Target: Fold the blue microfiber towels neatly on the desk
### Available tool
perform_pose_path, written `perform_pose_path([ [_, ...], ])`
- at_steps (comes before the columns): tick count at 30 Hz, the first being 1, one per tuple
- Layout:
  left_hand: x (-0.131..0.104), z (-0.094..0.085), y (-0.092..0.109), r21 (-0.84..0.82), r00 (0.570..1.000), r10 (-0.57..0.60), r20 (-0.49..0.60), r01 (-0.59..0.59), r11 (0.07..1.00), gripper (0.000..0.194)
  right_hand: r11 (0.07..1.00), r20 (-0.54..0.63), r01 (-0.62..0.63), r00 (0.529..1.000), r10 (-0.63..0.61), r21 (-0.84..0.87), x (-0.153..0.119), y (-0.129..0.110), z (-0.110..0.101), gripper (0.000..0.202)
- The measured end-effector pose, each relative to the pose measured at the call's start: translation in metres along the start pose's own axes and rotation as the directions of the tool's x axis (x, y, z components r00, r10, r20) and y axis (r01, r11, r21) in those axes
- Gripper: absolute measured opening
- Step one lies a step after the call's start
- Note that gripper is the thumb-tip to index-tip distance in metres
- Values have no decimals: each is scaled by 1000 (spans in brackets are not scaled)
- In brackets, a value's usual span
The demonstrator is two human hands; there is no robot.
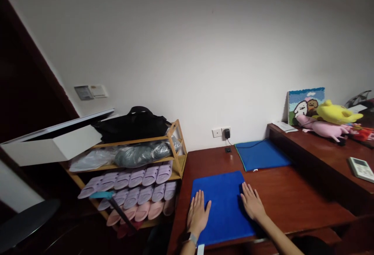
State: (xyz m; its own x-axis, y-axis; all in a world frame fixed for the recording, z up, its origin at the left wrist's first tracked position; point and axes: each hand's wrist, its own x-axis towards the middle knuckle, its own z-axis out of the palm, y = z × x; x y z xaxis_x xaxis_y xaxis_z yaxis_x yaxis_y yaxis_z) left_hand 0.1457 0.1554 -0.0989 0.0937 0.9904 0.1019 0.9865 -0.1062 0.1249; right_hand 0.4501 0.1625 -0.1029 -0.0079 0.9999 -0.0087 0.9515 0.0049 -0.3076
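A bright blue cloth [223, 204] lies flat on the reddish-brown wooden desk [292, 196], with a white tag [200, 249] at its near left corner. My left hand [198, 214] rests flat on the cloth's left edge, fingers stretched out and thumb apart; a watch sits on that wrist. On the opposite edge lies my right hand [251, 202], palm down with its fingers extended. Neither hand grips anything. Farther back, a second blue cloth [263, 154] with a greenish border is spread near the wall.
Left of the desk, a wooden shoe rack [177, 146] holds several purple and pink slippers, with a black bag [136, 126] and white box [73, 144] on top. A black plug [227, 133] trails a cable. On the raised right ledge are plush toys [327, 128] and a calculator-like device [361, 168].
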Motion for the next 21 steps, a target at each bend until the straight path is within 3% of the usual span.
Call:
perform_pose_path([
  [8,4,-3,-4,57,1000,-1,17,0,998,78,999,5,2,1000,-2,38,-26,-6,-6,69],
  [11,7,-8,8,78,999,-34,21,32,996,76,998,9,13,1000,-13,58,-26,-7,-14,68],
  [13,9,-10,35,69,1000,-7,-12,8,998,75,998,12,13,1000,-14,64,-27,-7,-17,67],
  [16,12,-7,98,-9,986,164,-27,-164,986,74,998,27,18,999,-19,54,-27,-8,-20,66],
  [19,13,-3,158,-95,949,314,23,-310,946,73,998,58,54,997,-55,26,-28,-8,-24,66],
  [21,13,-2,176,-117,942,328,72,-318,941,72,997,76,73,994,-73,14,-28,-8,-26,66],
])
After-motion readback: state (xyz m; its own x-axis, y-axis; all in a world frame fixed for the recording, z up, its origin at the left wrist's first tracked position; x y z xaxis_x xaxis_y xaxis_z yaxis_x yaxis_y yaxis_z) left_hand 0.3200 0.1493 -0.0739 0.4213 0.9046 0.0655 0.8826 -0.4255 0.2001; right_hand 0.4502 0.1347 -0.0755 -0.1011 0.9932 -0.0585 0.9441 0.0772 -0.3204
